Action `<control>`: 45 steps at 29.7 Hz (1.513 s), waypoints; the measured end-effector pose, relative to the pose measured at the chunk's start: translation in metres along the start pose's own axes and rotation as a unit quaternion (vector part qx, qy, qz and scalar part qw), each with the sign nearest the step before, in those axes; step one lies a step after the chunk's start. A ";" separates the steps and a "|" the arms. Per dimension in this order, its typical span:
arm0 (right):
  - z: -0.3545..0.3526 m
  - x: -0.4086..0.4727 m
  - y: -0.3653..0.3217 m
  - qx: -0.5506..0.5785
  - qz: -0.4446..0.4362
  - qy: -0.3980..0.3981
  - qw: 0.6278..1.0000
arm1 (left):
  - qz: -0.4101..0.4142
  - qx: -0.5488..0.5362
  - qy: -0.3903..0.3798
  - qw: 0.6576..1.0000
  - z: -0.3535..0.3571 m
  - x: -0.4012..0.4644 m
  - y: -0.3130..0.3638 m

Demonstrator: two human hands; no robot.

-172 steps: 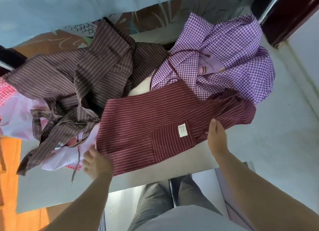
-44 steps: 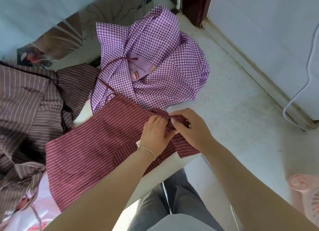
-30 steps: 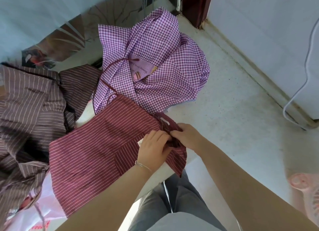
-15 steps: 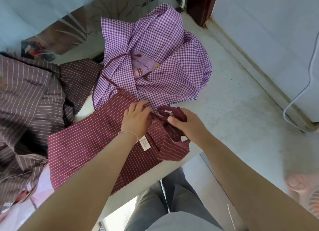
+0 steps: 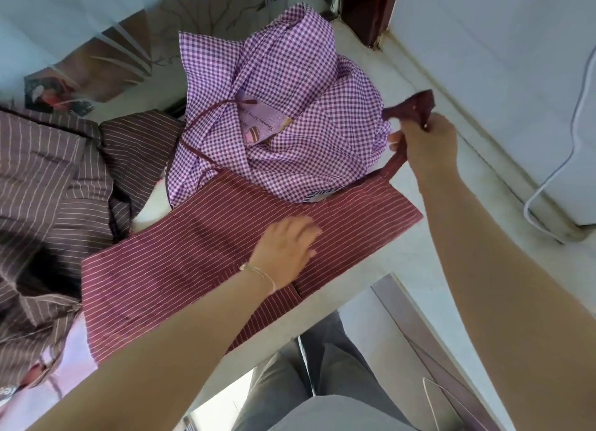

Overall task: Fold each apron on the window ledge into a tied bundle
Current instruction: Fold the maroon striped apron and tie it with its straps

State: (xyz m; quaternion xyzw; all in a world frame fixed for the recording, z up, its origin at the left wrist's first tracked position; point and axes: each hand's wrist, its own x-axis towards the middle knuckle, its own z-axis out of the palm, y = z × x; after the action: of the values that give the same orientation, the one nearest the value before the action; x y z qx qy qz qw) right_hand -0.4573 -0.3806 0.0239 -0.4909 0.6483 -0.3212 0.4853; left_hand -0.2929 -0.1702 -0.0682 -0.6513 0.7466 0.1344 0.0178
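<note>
A pale sewn label [image 5: 262,125] is showing on the purple gingham apron [image 5: 280,108], carrying a line of script too small to read and a small striped macaron-like motif. At the far left edge of the view, a scrap of white lettering on pale pink fabric [image 5: 19,395] is peeking out, cut off and unreadable.

The left hand [image 5: 283,248] is lying palm down on the maroon striped apron [image 5: 206,253], fingers spread and fairly straight, pressing the cloth flat against the ledge; a thin bracelet is circling its wrist. The right hand [image 5: 429,143] is reaching out to the far right, fingers curled around the apron's maroon strap [image 5: 409,108], holding it raised off the ledge so the strap is running taut from the apron's far right corner up into the grip, with its loose end sticking out past the fingers.

The maroon striped apron is lying as a long flat band across the near part of the pale stone window ledge [image 5: 445,269], its near edge hanging slightly over the front. The gingham apron is sitting crumpled just beyond it, overlapping its far edge. A brown striped apron [image 5: 48,188] is heaped to the left. A frosted window film with a leaf pattern is running along the far side, a dark wooden frame is standing at the far corner, and a white cable [image 5: 561,159] is trailing down the right wall.
</note>
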 end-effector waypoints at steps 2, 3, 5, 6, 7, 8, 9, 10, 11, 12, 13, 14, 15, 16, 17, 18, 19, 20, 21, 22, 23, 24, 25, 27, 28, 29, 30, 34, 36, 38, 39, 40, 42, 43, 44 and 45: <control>0.002 0.016 -0.013 -0.048 -0.020 0.003 0.999 | 0.038 0.029 -0.096 0.994 0.009 0.010 0.018; 0.004 0.023 -0.018 -0.048 -0.013 -0.012 0.999 | 0.036 0.033 -0.118 0.992 0.011 0.018 0.025; 0.012 0.028 -0.030 -0.016 0.011 -0.095 0.995 | -0.010 -0.003 -0.168 0.986 0.011 0.037 0.036; 0.016 0.027 -0.034 -0.006 0.018 -0.151 0.988 | -0.059 -0.083 -0.195 0.976 0.009 0.046 0.040; 0.022 0.025 -0.034 -0.013 0.012 -0.201 0.979 | -0.127 -0.227 -0.211 0.942 0.004 0.054 0.043; 0.027 0.022 -0.030 -0.043 -0.001 -0.226 0.973 | -0.202 -0.400 -0.205 0.870 -0.002 0.061 0.043; 0.029 0.018 -0.022 -0.098 -0.019 -0.215 0.971 | -0.264 -0.543 -0.179 0.777 -0.009 0.067 0.043; 0.030 0.015 -0.011 -0.149 -0.034 -0.180 0.972 | -0.306 -0.626 -0.148 0.702 -0.015 0.070 0.041; 0.028 0.016 0.005 -0.184 -0.025 -0.131 0.974 | -0.330 -0.660 -0.128 0.663 -0.020 0.070 0.037; 0.027 0.018 0.024 -0.204 0.007 -0.097 0.974 | -0.341 -0.673 -0.120 0.645 -0.021 0.068 0.032; 0.024 0.021 0.046 -0.219 0.045 -0.080 0.971 | -0.344 -0.674 -0.120 0.643 -0.021 0.063 0.028; 0.020 0.021 0.065 -0.241 0.074 -0.086 0.964 | -0.349 -0.667 -0.125 0.646 -0.019 0.058 0.024; 0.017 0.021 0.084 -0.279 0.093 -0.114 0.949 | -0.353 -0.652 -0.133 0.657 -0.017 0.052 0.021; 0.015 0.019 0.099 -0.324 0.095 -0.143 0.930 | -0.358 -0.633 -0.144 0.671 -0.013 0.047 0.019; 0.014 0.016 0.109 -0.364 0.085 -0.160 0.913 | -0.359 -0.612 -0.156 0.687 -0.011 0.042 0.018; 0.013 0.014 0.117 -0.393 0.065 -0.166 0.902 | -0.357 -0.590 -0.170 0.704 -0.008 0.038 0.017; 0.015 0.014 0.121 -0.399 0.046 -0.165 0.901 | -0.353 -0.573 -0.181 0.717 -0.004 0.035 0.017; 0.018 0.016 0.124 -0.395 0.030 -0.163 0.904 | -0.349 -0.564 -0.190 0.724 0.000 0.033 0.016; 0.020 0.020 0.123 -0.382 0.026 -0.161 0.909 | -0.346 -0.560 -0.195 0.727 0.003 0.032 0.017; 0.024 0.025 0.121 -0.358 0.030 -0.161 0.919 | -0.344 -0.559 -0.198 0.728 0.007 0.031 0.017; 0.026 0.029 0.118 -0.327 0.037 -0.161 0.931 | -0.342 -0.557 -0.201 0.730 0.010 0.030 0.017; 0.028 0.033 0.115 -0.295 0.039 -0.161 0.941 | -0.340 -0.554 -0.205 0.731 0.012 0.030 0.017; 0.030 0.036 0.111 -0.270 0.035 -0.157 0.949 | -0.338 -0.550 -0.210 0.734 0.013 0.030 0.016; 0.033 0.043 0.104 -0.249 0.005 -0.138 0.959 | -0.331 -0.543 -0.216 0.741 0.014 0.030 0.015; 0.034 0.046 0.099 -0.244 -0.007 -0.131 0.961 | -0.326 -0.539 -0.219 0.746 0.015 0.030 0.015; 0.036 0.047 0.092 -0.236 -0.008 -0.125 0.964 | -0.322 -0.533 -0.220 0.751 0.016 0.029 0.015; 0.037 0.050 0.086 -0.215 0.004 -0.118 0.969 | -0.318 -0.527 -0.220 0.756 0.017 0.028 0.015; 0.029 0.073 0.061 0.080 0.139 -0.012 0.987 | -0.302 -0.505 -0.227 0.776 0.022 0.025 0.013; 0.015 0.086 0.051 0.237 0.186 0.024 0.953 | -0.302 -0.504 -0.225 0.777 0.023 0.025 0.012; 0.001 0.092 0.040 0.300 0.194 0.014 0.934 | -0.306 -0.502 -0.221 0.778 0.024 0.026 0.013; -0.007 0.093 0.033 0.299 0.178 0.009 0.938 | -0.306 -0.498 -0.218 0.781 0.024 0.026 0.014; -0.010 0.094 0.025 0.288 0.150 0.007 0.946 | -0.304 -0.494 -0.216 0.786 0.025 0.025 0.015; -0.012 0.088 0.009 0.235 0.057 0.016 0.970 | -0.302 -0.488 -0.217 0.790 0.023 0.026 0.017; -0.009 0.078 0.003 0.187 0.002 0.020 0.982 | -0.303 -0.495 -0.218 0.785 0.021 0.027 0.017; -0.003 0.061 -0.001 0.127 -0.053 0.019 0.990 | -0.316 -0.513 -0.211 0.770 0.018 0.029 0.017; 0.004 0.039 0.000 0.058 -0.106 0.008 0.993 | -0.349 -0.548 -0.194 0.735 0.014 0.029 0.017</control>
State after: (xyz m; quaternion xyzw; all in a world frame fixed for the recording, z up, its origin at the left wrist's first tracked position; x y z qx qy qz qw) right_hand -0.4550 -0.4174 0.0105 -0.5257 0.5767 -0.4119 0.4705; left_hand -0.3157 -0.1936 -0.0848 -0.7233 0.2441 0.6277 -0.1524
